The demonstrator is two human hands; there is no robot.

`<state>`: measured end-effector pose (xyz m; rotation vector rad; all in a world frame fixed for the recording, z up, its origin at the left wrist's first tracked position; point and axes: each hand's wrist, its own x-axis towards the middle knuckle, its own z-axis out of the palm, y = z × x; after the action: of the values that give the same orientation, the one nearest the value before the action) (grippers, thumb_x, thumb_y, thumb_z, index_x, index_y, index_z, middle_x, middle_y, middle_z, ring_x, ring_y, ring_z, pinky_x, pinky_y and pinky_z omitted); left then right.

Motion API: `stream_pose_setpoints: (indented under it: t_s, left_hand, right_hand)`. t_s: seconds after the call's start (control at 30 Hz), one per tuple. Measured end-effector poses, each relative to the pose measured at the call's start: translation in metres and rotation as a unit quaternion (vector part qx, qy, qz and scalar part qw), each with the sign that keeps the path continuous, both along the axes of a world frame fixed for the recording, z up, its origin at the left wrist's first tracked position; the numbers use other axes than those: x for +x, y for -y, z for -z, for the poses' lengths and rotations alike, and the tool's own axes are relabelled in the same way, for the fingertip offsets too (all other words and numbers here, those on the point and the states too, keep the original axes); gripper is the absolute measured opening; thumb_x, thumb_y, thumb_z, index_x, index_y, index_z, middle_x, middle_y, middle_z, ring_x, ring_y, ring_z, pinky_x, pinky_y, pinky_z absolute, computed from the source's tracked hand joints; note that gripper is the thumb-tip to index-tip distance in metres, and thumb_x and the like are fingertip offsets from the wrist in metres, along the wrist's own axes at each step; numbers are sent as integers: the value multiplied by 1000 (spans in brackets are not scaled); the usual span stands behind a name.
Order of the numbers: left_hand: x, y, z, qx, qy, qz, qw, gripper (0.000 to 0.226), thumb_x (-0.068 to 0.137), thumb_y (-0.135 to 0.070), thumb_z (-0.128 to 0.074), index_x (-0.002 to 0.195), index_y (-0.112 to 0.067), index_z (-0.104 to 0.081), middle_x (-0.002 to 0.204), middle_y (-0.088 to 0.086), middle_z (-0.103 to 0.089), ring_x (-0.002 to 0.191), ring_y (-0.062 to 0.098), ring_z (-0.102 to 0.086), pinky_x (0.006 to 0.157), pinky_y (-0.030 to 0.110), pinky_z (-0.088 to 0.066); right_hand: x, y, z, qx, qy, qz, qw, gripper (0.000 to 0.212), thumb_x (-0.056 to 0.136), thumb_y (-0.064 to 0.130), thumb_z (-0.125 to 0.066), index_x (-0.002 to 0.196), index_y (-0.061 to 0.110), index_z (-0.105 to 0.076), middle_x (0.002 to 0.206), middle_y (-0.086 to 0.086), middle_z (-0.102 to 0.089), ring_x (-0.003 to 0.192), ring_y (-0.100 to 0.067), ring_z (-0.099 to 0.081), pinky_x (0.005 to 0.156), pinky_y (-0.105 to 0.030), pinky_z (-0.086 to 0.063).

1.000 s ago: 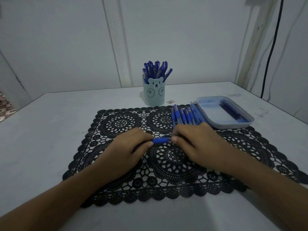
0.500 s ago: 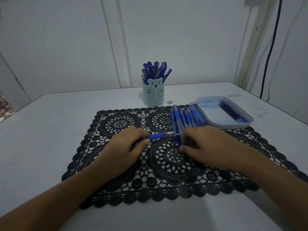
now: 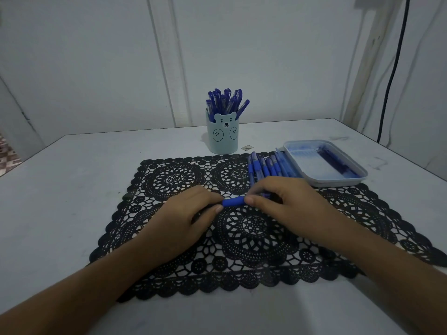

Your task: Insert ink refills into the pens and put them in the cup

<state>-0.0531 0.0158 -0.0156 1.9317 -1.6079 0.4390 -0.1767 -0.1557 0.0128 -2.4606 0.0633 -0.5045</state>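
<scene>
A blue pen [image 3: 233,202] lies level between my hands, just above the black lace mat [image 3: 254,238]. My left hand [image 3: 183,213] pinches its left end and my right hand [image 3: 280,204] grips its right end, so only the blue grip section shows. Behind my right hand a row of several blue pens [image 3: 268,165] lies on the mat. A pale blue bear cup [image 3: 223,136] full of blue pens stands at the back centre. The white tray [image 3: 338,181] at the right holds dark ink refills [image 3: 335,163].
A white table [image 3: 72,189] carries everything, with walls close behind and at the right. A black cable [image 3: 391,76] hangs down the right wall. A small scrap [image 3: 247,148] lies beside the cup.
Half a second ago the pen parts were drawn apart, showing a thin metal tip between my hands. My right hand has since moved left and the two ends have closed together.
</scene>
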Motion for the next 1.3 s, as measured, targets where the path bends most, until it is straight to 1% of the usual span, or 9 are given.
stream_pose_setpoints:
  t_s: [0.2, 0.33, 0.5, 0.67, 0.8, 0.97, 1.1, 1.2, 1.3]
  left_hand:
    - [0, -4, 0, -3, -9, 13, 1000, 26, 93, -22, -42, 100, -9, -63, 78, -11, -52, 70, -3, -44, 67, 5, -32]
    - [2, -5, 1, 0, -16, 27, 1000, 26, 94, -23, -41, 98, -11, -63, 77, -11, -53, 68, 0, -47, 63, 11, -36]
    - [4, -6, 3, 0, -20, 41, 999, 21, 94, -23, -40, 97, -16, -60, 76, -7, -54, 68, 5, -49, 61, 19, -40]
    - [3, -8, 2, 13, -33, 60, 998, 22, 94, -23, -41, 96, -15, -61, 77, -22, -45, 69, -5, -45, 64, 9, -35]
    - [2, -5, 3, -5, -45, 17, 999, 24, 91, -28, -41, 96, -18, -62, 75, -18, -51, 70, -5, -46, 65, 6, -33]
    - [-2, 1, 3, -45, 100, -50, 993, 34, 90, -24, -46, 110, -4, -64, 96, 2, -64, 89, 11, -53, 83, 17, -40]
    - [-5, 5, 3, -64, 185, -68, 978, 30, 89, -25, -53, 104, -4, -68, 92, 5, -65, 81, 16, -54, 74, 25, -41]
    - [-5, 6, 0, -36, 174, -80, 981, 28, 88, -26, -51, 98, -6, -68, 87, 4, -63, 75, 15, -54, 67, 26, -43]
    - [2, 5, -17, -40, 121, -105, 986, 25, 87, -25, -51, 98, -7, -66, 87, 2, -63, 73, 9, -55, 67, 16, -45]
  right_hand:
    - [2, -2, 8, -1, 83, -41, 996, 17, 84, 32, -62, 91, 19, -70, 76, 11, -64, 76, -7, -55, 64, -18, -43]
    - [3, -3, 12, -34, 123, -80, 989, 33, 82, 40, -52, 91, 15, -70, 75, 10, -63, 71, -3, -56, 63, -14, -44]
    - [3, -4, 14, -87, 151, -98, 980, 25, 84, 30, -56, 89, 9, -69, 75, 5, -62, 69, 0, -51, 64, -7, -41]
    - [2, -6, 18, -150, 172, -108, 967, 22, 87, 24, -56, 89, 6, -67, 76, -1, -63, 68, -4, -51, 65, -13, -43]
    - [6, -5, 18, -142, 176, -92, 970, 23, 87, 26, -54, 89, 7, -67, 76, 1, -61, 69, -1, -47, 68, -9, -40]
    - [13, -3, 18, -107, 159, -50, 980, 35, 83, 43, -48, 87, 13, -66, 74, 15, -47, 71, 1, -44, 67, -7, -38]
    - [13, -2, 17, -105, 169, -56, 978, 35, 81, 44, -50, 87, 14, -67, 74, 16, -47, 70, 2, -45, 66, -5, -38]
    - [11, -3, 14, -90, 140, -61, 984, 45, 80, 55, -46, 99, 19, -65, 78, 15, -52, 74, 1, -49, 68, -7, -40]
    - [10, 8, 14, -54, 100, -9, 993, 62, 81, 63, -28, 122, 24, -55, 96, 13, -55, 86, 4, -48, 75, -5, -35]
